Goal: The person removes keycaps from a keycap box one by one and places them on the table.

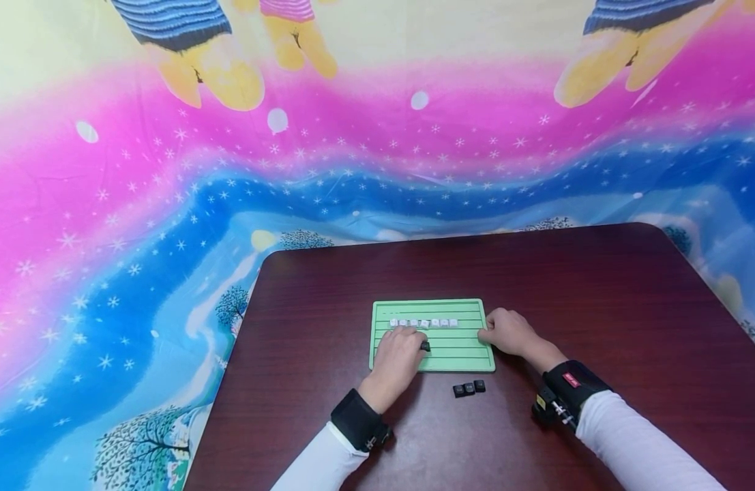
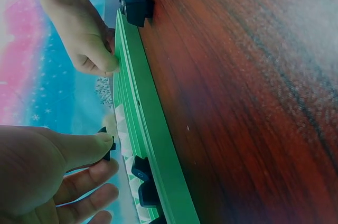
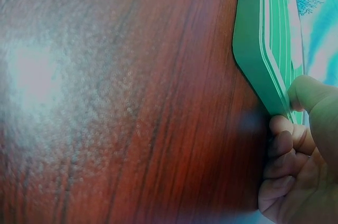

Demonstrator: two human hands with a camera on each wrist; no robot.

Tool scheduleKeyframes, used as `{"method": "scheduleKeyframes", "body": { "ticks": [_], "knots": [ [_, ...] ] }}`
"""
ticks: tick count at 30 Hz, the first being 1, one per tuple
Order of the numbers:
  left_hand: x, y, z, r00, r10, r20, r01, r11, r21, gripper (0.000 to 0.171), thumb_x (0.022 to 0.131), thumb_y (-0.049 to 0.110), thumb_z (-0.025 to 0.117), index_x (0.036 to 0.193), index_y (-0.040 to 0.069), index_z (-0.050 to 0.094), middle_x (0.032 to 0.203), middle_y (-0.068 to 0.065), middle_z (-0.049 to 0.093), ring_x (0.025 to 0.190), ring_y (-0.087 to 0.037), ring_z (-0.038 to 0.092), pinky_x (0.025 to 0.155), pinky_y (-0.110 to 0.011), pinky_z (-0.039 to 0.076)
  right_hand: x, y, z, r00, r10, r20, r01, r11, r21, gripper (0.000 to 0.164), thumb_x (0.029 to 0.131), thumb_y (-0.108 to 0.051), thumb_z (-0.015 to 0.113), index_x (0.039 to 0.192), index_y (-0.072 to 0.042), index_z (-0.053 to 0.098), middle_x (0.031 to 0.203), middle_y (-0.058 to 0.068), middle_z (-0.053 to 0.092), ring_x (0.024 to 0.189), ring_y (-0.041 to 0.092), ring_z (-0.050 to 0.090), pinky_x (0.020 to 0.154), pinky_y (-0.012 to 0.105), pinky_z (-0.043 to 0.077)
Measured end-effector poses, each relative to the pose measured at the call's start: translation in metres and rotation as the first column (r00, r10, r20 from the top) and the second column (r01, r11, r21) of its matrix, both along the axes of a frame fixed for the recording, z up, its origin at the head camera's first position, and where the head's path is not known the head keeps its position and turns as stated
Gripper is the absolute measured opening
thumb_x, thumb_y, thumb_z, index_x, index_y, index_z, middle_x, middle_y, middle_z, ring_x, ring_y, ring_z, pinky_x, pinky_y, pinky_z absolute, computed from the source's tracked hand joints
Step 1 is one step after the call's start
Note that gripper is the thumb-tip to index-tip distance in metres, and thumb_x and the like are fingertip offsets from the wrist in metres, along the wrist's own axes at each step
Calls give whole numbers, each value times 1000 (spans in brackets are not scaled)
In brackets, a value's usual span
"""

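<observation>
On the table lies a pale green ridged board (image 1: 457, 354). A row of several white keycaps (image 1: 435, 323) stands along one of its upper ridges. My left hand (image 1: 397, 356) is over the board's left part, pinching a black keycap (image 2: 109, 152) between thumb and index finger, with the other fingers spread loosely. More black keycaps (image 2: 149, 194) sit on the board below this hand in the left wrist view, hidden by it in the head view. At the board's right edge, my right hand (image 1: 512, 332) grips the rim, thumb on top and fingers curled against the side.
Three black keycaps (image 1: 469, 388) lie in a short row on the dark red-brown wooden table (image 1: 598, 293), just in front of the board. Behind the table hangs a colourful printed cloth (image 1: 377, 157). Both wrists wear black straps with cameras.
</observation>
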State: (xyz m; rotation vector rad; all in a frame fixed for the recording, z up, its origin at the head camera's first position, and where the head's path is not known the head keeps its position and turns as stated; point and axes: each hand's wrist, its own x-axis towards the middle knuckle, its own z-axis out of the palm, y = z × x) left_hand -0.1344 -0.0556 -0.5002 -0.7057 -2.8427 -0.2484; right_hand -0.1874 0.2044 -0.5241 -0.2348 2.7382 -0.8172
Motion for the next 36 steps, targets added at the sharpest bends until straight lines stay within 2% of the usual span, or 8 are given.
{"method": "scheduleKeyframes", "body": {
  "ticks": [9, 25, 36],
  "knots": [
    [3, -1, 1, 1000, 1, -4, -1, 1000, -6, 7, 85, 23, 81, 88, 21, 75, 86, 7, 72, 82, -13, 65, 62, -24, 42, 0, -1, 2, 1000, -3, 12, 3, 1000, -5, 42, 89, -20, 63, 57, -19, 35, 53, -8, 29, 48, 10, 30, 51, 25, 25],
    [9, -2, 5, 1000, 2, 20, -2, 1000, -22, 14, 86, 26, 81, 98, 22, 76, 93, 7, 73, 83, -12, 64, 65, -23, 43, 1, 0, 1, 1000, 3, 6, -3, 1000, -8, 42, 89, -20, 62, 57, -19, 35, 53, -8, 28, 48, 10, 28, 52, 25, 25],
    [14, -5, 7, 1000, -7, 11, 7, 1000, -23, 9, 86, 26, 80, 94, 23, 77, 89, 9, 72, 79, -12, 62, 62, -23, 39, 0, -1, 2, 1000, -5, 11, 5, 1000, -8, 41, 88, -19, 63, 57, -18, 35, 53, -7, 29, 48, 10, 29, 52, 25, 26]
  ]
}}
